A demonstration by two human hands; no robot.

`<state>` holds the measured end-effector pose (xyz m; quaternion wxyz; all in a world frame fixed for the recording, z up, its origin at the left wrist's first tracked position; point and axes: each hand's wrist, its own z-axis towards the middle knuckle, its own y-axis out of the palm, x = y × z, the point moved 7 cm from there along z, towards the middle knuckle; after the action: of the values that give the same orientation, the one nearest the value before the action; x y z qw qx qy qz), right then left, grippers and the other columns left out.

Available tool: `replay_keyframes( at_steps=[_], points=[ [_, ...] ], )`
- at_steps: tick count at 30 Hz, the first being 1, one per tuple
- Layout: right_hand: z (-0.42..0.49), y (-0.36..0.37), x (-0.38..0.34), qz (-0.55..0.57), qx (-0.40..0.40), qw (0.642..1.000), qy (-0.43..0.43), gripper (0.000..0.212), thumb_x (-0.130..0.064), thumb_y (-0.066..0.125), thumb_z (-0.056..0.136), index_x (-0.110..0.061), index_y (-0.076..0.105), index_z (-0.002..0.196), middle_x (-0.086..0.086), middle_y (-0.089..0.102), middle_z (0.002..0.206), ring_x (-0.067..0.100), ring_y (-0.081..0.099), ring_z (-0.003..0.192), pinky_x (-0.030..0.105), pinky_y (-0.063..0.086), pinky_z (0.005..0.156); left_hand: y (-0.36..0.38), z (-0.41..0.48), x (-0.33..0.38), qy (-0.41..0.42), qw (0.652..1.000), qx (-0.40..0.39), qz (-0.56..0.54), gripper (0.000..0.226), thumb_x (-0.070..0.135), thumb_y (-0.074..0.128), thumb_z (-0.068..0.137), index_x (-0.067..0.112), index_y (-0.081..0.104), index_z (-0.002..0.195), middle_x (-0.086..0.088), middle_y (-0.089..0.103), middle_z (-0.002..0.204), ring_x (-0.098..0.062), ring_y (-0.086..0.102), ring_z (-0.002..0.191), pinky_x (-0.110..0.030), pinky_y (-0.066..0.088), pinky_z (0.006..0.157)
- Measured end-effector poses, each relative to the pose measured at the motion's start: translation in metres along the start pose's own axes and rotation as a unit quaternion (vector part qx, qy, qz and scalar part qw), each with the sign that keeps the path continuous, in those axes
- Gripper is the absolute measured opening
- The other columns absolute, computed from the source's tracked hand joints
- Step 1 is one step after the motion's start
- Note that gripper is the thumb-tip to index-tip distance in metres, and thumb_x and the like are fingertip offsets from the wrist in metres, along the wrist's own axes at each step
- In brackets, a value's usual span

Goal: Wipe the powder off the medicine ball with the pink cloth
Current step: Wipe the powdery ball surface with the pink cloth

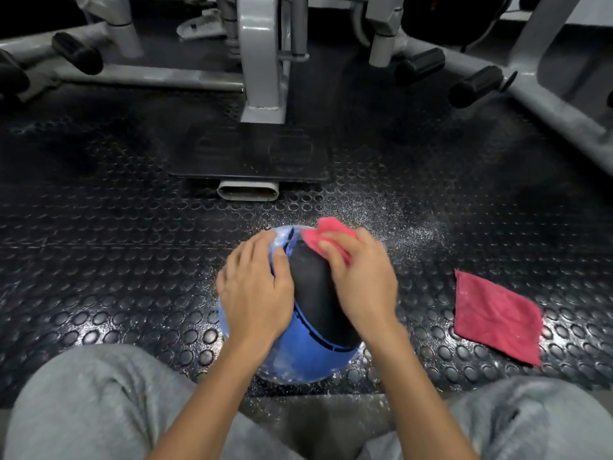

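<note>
Pink cloth (326, 234) gripped by right hand (361, 287) atop medicine ball (313, 297), left hand (252, 293) flat on it

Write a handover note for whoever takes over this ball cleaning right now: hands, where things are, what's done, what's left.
Left hand: laid on the left side of the medicine ball, steadying it.
Right hand: grips the pink cloth, pressing it on the ball's far upper part.
The ball sits on the studded rubber floor between the knees. A second pink cloth lies flat on the floor to the right, clear of both hands.
Done: the black panel looks clean.
Left: white powder shows on the far blue top and on the near lower blue side; more is scattered on the floor around the ball.
</note>
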<state>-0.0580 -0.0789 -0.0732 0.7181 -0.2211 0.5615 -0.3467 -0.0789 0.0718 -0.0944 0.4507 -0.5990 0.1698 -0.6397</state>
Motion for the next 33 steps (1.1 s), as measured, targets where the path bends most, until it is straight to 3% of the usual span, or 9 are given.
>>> replay_keyframes(
  at_steps=[4,6,9,13,22,24,27,29,33],
  points=[
    [-0.021,-0.01,0.081,0.053,0.029,0.979,0.194,0.023,-0.03,0.055,0.091,-0.024,0.069,0.108,0.008,0.067,0.106,0.028,0.06,0.099,0.028,0.041,0.077,0.003,-0.002,0.008,0.024,1.0,-0.009,0.007,0.06,0.046,0.016,0.084,0.027,0.052,0.129,0.011,0.051,0.136,-0.015,0.039,0.128,-0.037,0.026,0.106],
    [-0.029,-0.015,0.093,0.061,0.023,0.967,0.245,0.024,-0.028,0.055,0.091,-0.022,0.068,0.111,0.011,0.068,0.11,0.027,0.06,0.102,0.025,0.038,0.075,0.006,-0.002,0.016,0.033,0.999,-0.013,0.016,0.06,0.045,0.017,0.084,0.026,0.053,0.128,0.011,0.051,0.135,-0.015,0.039,0.128,-0.037,0.025,0.106],
    [-0.016,-0.027,0.057,0.062,0.061,0.985,0.147,0.02,-0.028,0.056,0.09,-0.03,0.07,0.105,0.0,0.067,0.108,0.021,0.06,0.098,0.026,0.039,0.083,0.012,-0.003,0.031,0.051,0.998,-0.011,0.042,0.063,0.045,0.014,0.084,0.023,0.055,0.125,0.008,0.054,0.133,-0.017,0.042,0.126,-0.039,0.027,0.104],
    [-0.011,-0.013,-0.017,0.001,0.009,0.998,-0.056,0.017,-0.035,0.055,0.09,-0.033,0.07,0.099,-0.012,0.063,0.111,0.017,0.05,0.096,0.026,0.038,0.077,0.015,-0.008,0.037,0.068,0.996,-0.009,0.052,0.062,0.043,0.015,0.084,0.019,0.057,0.123,0.004,0.057,0.13,-0.021,0.044,0.124,-0.041,0.028,0.103],
    [-0.016,-0.025,0.06,0.04,0.054,0.988,0.139,0.02,-0.028,0.055,0.091,-0.025,0.07,0.105,0.005,0.064,0.098,0.028,0.059,0.093,0.032,0.042,0.077,0.013,-0.006,0.03,0.079,0.996,-0.025,0.044,0.065,0.047,0.013,0.082,0.026,0.051,0.131,0.013,0.05,0.137,-0.011,0.035,0.129,-0.031,0.019,0.106],
    [-0.021,-0.028,0.043,0.028,0.059,0.993,0.098,0.019,-0.031,0.056,0.09,-0.028,0.07,0.102,0.001,0.063,0.1,0.027,0.059,0.09,0.031,0.043,0.077,0.012,-0.008,0.033,0.08,0.996,-0.018,0.045,0.064,0.046,0.015,0.083,0.024,0.053,0.129,0.011,0.052,0.135,-0.013,0.037,0.129,-0.033,0.021,0.105],
    [-0.031,-0.026,-0.008,-0.042,0.075,0.995,-0.042,0.022,-0.04,0.052,0.089,-0.031,0.07,0.097,-0.004,0.061,0.102,0.023,0.052,0.086,0.029,0.041,0.07,0.01,-0.008,0.03,0.076,0.996,-0.005,0.041,0.062,0.045,0.018,0.083,0.023,0.056,0.127,0.009,0.055,0.133,-0.015,0.042,0.127,-0.036,0.026,0.105],
    [-0.013,-0.017,-0.01,-0.062,0.021,0.997,-0.034,0.024,-0.045,0.048,0.09,-0.037,0.067,0.102,-0.007,0.058,0.109,0.022,0.05,0.094,0.031,0.041,0.073,0.01,-0.008,0.026,0.074,0.996,-0.011,0.041,0.063,0.046,0.017,0.083,0.024,0.054,0.128,0.009,0.053,0.134,-0.015,0.04,0.127,-0.036,0.025,0.105],
    [0.042,-0.004,0.029,-0.032,-0.092,0.988,0.12,0.024,-0.038,0.052,0.091,-0.03,0.065,0.11,0.002,0.064,0.109,0.027,0.056,0.104,0.028,0.035,0.072,0.009,-0.008,0.025,0.072,0.997,-0.017,0.034,0.064,0.047,0.016,0.083,0.024,0.053,0.13,0.011,0.052,0.136,-0.014,0.038,0.129,-0.034,0.023,0.106]
  ],
)
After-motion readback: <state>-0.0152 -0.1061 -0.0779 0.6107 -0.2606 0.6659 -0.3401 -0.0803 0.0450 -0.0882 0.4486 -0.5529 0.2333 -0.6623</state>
